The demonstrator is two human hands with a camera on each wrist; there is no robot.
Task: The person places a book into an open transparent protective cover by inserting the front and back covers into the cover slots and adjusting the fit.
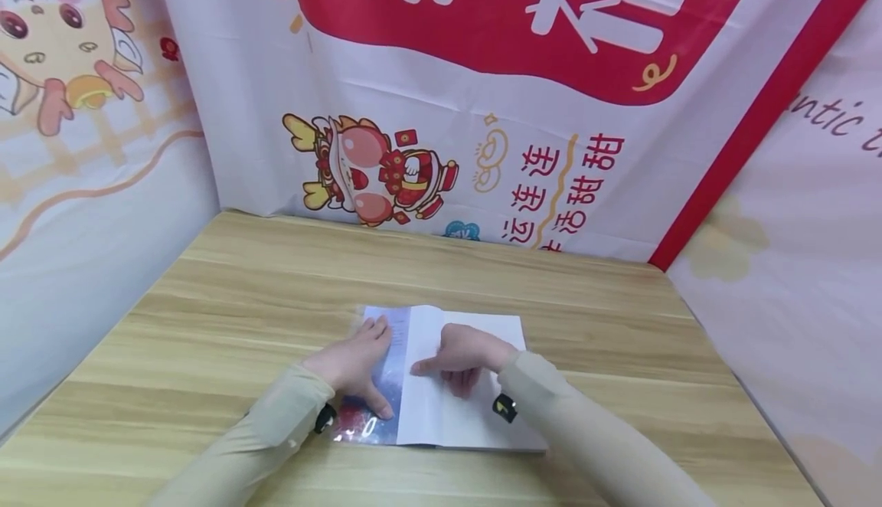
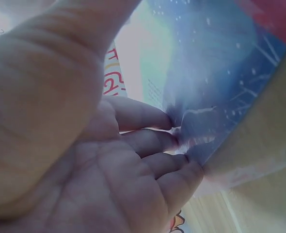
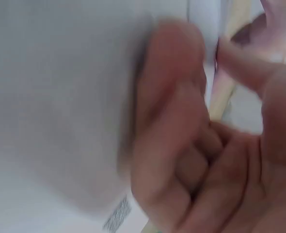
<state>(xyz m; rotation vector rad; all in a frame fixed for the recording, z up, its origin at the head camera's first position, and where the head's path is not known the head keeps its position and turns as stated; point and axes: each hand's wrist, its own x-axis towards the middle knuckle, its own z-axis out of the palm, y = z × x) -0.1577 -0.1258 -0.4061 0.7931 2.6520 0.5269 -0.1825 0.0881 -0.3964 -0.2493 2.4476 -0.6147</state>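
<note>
A book [image 1: 482, 415] lies open on the table, white pages to the right. Its blue, starry cover [image 1: 391, 365], with a red patch near the bottom, lies to the left under clear shiny plastic [image 2: 240, 87]. Fingers and thumb spread, my left hand [image 1: 358, 361] rests on this cover; in the left wrist view its fingertips [image 2: 169, 141] touch the plastic. My right hand [image 1: 465, 354] is over the white page beside the fold, thumb stretched left onto the paper. In the right wrist view its other fingers [image 3: 167, 111] are curled, with nothing visible in them.
The wood-grain table [image 1: 207, 338] extends around the book on all sides. Behind it hangs a red and white printed cloth [image 1: 427, 93], with further printed cloths at left [image 1: 124, 185] and right [image 1: 792, 262]. Both wrists wear dark bands.
</note>
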